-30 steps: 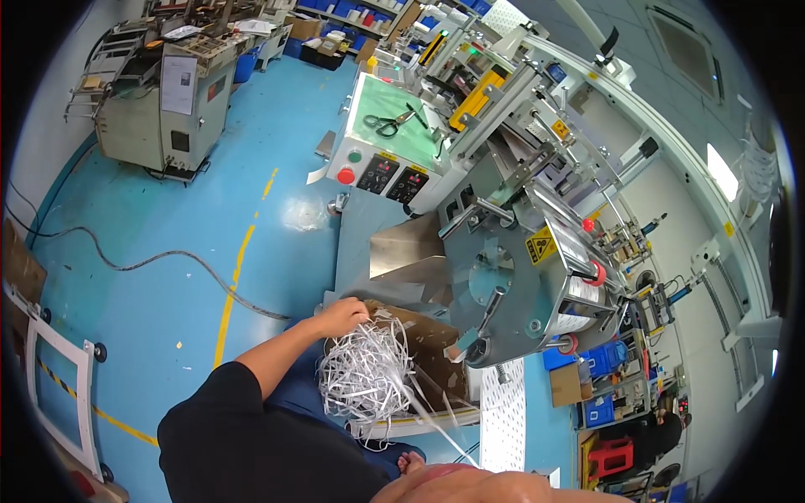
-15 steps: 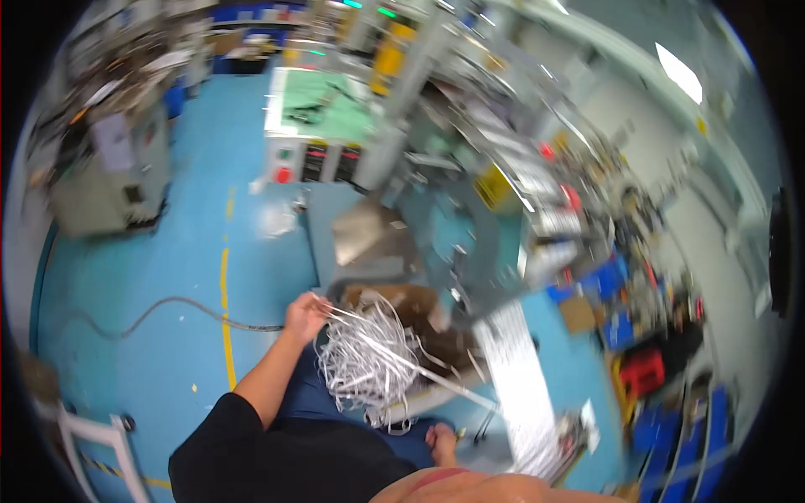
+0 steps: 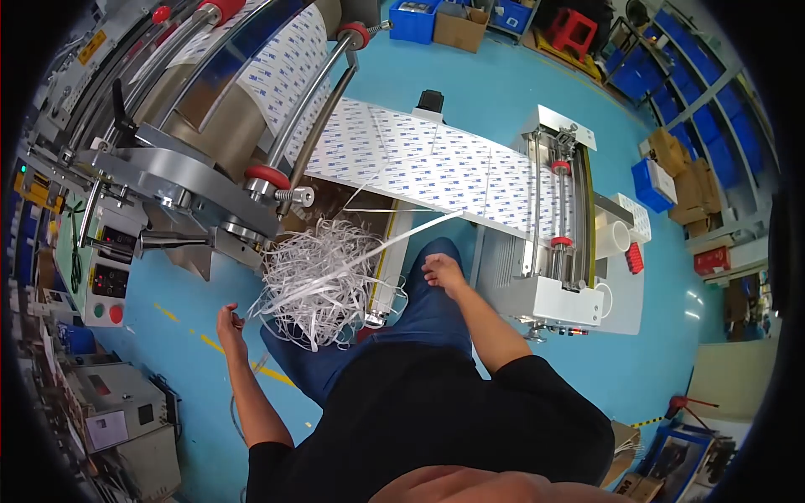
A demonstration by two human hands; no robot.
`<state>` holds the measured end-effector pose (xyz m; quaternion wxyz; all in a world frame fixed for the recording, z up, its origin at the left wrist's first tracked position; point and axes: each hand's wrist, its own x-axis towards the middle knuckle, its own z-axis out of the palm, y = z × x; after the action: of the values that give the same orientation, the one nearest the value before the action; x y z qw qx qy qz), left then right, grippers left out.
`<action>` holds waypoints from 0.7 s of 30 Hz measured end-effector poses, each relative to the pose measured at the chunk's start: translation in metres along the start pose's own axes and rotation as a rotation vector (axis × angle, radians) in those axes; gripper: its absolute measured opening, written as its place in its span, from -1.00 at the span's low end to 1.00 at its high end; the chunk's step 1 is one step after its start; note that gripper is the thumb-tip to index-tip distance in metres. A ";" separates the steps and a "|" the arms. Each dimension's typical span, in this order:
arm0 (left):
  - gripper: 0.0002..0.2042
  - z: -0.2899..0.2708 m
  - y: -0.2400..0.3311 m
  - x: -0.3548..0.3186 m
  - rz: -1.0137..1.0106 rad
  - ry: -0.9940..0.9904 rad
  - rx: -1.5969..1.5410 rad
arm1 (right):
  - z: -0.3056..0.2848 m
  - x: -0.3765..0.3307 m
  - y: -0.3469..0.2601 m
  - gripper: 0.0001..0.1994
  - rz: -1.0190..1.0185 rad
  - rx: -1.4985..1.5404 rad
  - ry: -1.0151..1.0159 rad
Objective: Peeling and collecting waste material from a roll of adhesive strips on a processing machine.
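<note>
Left hand (image 3: 228,321) low at the person's left side, fingers curled loosely and pinching the loose ends of a few white strips where they trail off the bundle of white paper strips (image 3: 317,281). The bundle is a big tangled heap, sitting in and spilling over a brown cardboard box (image 3: 334,204) under the machine's rollers; box mostly hidden by the strips, so can't tell what else is in it. One long strip (image 3: 402,236) runs taut from the heap up toward the printed sheet web (image 3: 436,168), which lies flat btwn the roller frame (image 3: 184,180) and the white cutter unit (image 3: 553,251).

Right hand (image 3: 442,270) rests just above the person's blue-trousered knee, fingers bent and close together, holding nothing that shows; near the heap but not touching it.

Far bg: blue bins (image 3: 417,18) and a cardboard carton (image 3: 459,29) on the blue floor (image 3: 503,75), contents too small to tell. Control panel w/ red and green buttons (image 3: 107,289) at left
</note>
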<state>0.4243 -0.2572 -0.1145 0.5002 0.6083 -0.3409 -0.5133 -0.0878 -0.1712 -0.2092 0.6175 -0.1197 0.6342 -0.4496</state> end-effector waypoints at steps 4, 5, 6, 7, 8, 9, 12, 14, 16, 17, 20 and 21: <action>-0.68 0.003 0.034 -0.019 0.058 -0.101 0.232 | 0.039 -0.006 -0.020 -0.82 -0.116 0.064 -0.150; -0.68 0.008 0.041 -0.024 0.058 -0.093 0.234 | 0.054 -0.006 -0.028 -0.79 -0.163 0.117 -0.227; -0.71 0.015 0.047 -0.027 0.104 -0.134 0.386 | 0.067 -0.004 -0.036 -0.79 -0.160 0.116 -0.234; -0.75 0.017 0.052 -0.029 0.151 -0.172 0.538 | 0.082 -0.001 -0.046 -0.75 -0.216 0.177 -0.305; -0.75 0.012 0.051 -0.026 0.155 -0.157 0.538 | 0.097 -0.001 -0.059 -0.70 -0.271 0.235 -0.380; -0.78 0.004 0.047 -0.019 0.089 -0.248 0.606 | 0.111 -0.002 -0.073 -0.70 -0.271 0.231 -0.396; -0.84 -0.006 0.044 -0.016 0.019 -0.271 0.607 | 0.152 -0.013 -0.107 -0.62 -0.281 0.290 -0.514; -0.84 -0.015 0.038 -0.012 0.026 -0.265 0.615 | 0.172 -0.018 -0.120 -0.63 -0.346 0.363 -0.586; -0.83 -0.014 0.044 -0.021 -0.010 -0.254 0.478 | 0.194 -0.006 -0.117 -0.65 -0.301 0.342 -0.549; -0.83 -0.016 0.040 -0.017 0.004 -0.279 0.456 | 0.200 -0.008 -0.116 -0.71 -0.343 0.412 -0.518; -0.79 -0.021 0.004 0.013 0.110 -0.207 0.404 | 0.200 -0.019 -0.102 -0.82 -0.327 0.451 -0.463; -0.76 -0.014 -0.004 0.020 0.135 -0.105 0.386 | 0.194 -0.014 -0.094 -0.80 -0.370 0.411 -0.575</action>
<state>0.4428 -0.2713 -0.1245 0.3894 0.6410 -0.4984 -0.4347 0.0502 -0.2964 -0.0998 0.6894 -0.2269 0.2999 -0.6192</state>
